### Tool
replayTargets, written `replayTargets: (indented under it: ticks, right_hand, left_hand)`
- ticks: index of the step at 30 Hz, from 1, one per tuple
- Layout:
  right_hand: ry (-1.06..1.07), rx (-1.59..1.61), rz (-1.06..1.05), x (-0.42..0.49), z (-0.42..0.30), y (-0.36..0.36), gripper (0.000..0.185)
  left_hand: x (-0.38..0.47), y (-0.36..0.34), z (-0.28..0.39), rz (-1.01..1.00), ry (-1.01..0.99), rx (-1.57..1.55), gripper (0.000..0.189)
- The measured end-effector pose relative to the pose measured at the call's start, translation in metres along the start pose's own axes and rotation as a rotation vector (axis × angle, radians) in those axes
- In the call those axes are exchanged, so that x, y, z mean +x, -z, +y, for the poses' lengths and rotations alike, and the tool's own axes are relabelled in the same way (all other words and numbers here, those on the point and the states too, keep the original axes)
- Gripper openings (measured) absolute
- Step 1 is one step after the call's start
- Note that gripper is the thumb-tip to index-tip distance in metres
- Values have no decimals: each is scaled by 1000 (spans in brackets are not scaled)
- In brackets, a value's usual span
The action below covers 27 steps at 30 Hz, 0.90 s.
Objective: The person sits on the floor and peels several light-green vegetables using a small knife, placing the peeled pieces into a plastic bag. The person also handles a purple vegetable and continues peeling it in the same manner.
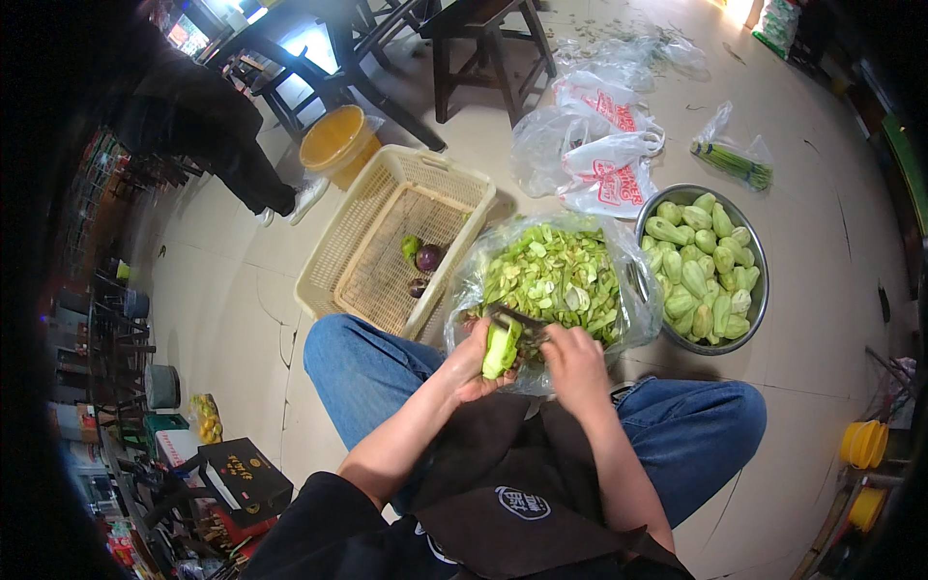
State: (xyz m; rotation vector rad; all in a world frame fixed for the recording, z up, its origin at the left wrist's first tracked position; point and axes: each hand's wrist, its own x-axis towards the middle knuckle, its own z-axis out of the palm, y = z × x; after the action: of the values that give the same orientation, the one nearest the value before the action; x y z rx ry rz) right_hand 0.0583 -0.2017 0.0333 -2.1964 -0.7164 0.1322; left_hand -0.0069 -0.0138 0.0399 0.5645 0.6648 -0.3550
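Observation:
My left hand (475, 370) holds a partly peeled green vegetable (500, 349) over my lap, its pale flesh bared on the upper side. In my right hand (578, 366) is a dark bladed tool (533, 328), a knife or a peeler, its blade lying against the vegetable's far end. Just beyond both hands, a clear plastic bag (638, 301) lies open on the floor, heaped with green peelings (551, 272). To its right stands a round metal basin (763, 290) full of peeled, pale green vegetables (694, 278).
A cream plastic crate (330, 250) at left holds a few purple and green vegetables (429, 257). Behind it stands a yellow bucket (337, 148), near a standing person (239, 152). White plastic bags (609, 167), bundled green stalks (732, 161) and a wooden stool (482, 36) are farther off.

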Motion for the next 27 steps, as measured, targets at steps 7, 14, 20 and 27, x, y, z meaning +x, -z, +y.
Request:
replayTargets:
  ticks: [7,14,20,27]
  right_hand:
    - [-430,79,-153,0,48,-1,30]
    - [-480,575,-180,-11,10,-10,33]
    - [-962,1558,-390,-13,16,-14,41]
    - [-908,1646,-376,-13,9,-11,44]
  left_hand:
    - [-3,-3,5,-12,-6,57,56]
    - [9,6,10,9,20,-158,60]
    - [11,11,10,60,15,-161,61]
    - [13,9,8,94,-6,-150,59]
